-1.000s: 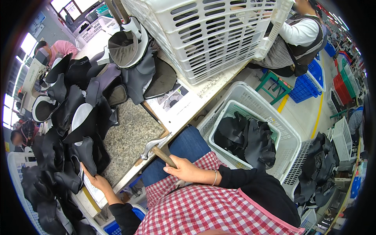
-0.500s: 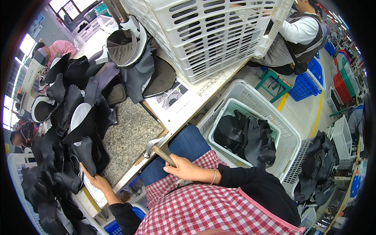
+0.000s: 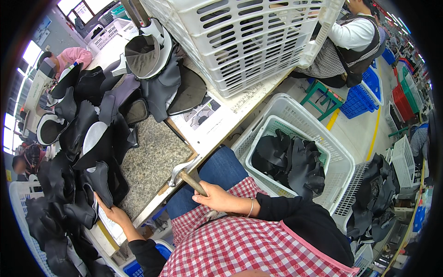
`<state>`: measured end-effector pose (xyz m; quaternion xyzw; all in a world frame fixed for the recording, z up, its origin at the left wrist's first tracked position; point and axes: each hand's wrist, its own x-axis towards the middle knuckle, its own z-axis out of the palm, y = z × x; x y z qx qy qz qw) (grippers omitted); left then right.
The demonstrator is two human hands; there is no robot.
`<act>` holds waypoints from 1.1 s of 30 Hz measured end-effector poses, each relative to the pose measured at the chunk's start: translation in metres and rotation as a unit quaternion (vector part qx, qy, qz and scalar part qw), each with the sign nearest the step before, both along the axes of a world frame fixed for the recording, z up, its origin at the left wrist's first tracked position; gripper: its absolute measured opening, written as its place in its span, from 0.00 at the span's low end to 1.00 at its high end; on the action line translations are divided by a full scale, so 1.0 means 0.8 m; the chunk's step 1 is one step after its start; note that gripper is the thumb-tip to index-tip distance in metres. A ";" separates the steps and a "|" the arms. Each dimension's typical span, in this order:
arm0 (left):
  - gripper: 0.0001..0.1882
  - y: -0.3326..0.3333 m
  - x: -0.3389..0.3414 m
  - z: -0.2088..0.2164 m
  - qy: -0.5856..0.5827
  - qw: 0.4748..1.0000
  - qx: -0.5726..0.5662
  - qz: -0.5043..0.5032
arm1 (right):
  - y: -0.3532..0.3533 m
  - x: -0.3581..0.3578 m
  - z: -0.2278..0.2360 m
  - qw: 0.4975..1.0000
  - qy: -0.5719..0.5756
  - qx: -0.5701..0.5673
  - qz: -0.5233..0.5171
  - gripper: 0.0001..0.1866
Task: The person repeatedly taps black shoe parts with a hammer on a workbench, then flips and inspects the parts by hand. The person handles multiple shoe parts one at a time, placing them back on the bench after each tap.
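Note:
My right hand (image 3: 217,197) is wrapped round the wooden handle of a hammer (image 3: 182,174). The curved metal head lies by the bench's front edge, above my thigh. At the left end of the bench, my left hand (image 3: 115,215) has its fingers at the lower tip of a black leather shoe upper (image 3: 99,180); part of the fingers is hidden behind the leather. More black shoe uppers (image 3: 85,124) are heaped next to it. To the right of that heap is a speckled stone slab (image 3: 154,157) set on the bench.
A large white crate (image 3: 258,55) stands on the bench's far side. Nested baskets (image 3: 295,104) with black leather pieces (image 3: 290,161) sit to my right. Another crate of black pieces (image 3: 46,231) is at lower left. A printed sheet (image 3: 203,115) lies beyond the slab. Co-workers sit nearby.

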<state>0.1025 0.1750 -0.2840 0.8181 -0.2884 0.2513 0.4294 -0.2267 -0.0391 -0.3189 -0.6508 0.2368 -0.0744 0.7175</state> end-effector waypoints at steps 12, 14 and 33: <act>0.42 0.004 0.003 -0.002 0.011 1.000 0.007 0.011 | 0.000 0.001 -0.004 1.000 -0.002 0.007 -0.005 0.18; 0.42 0.003 0.002 -0.002 0.013 1.000 0.000 0.003 | 0.000 0.001 -0.005 1.000 -0.006 0.001 -0.009 0.18; 0.32 0.030 0.039 -0.036 0.032 0.995 0.022 0.089 | -0.002 0.004 -0.014 1.000 -0.015 -0.004 -0.007 0.15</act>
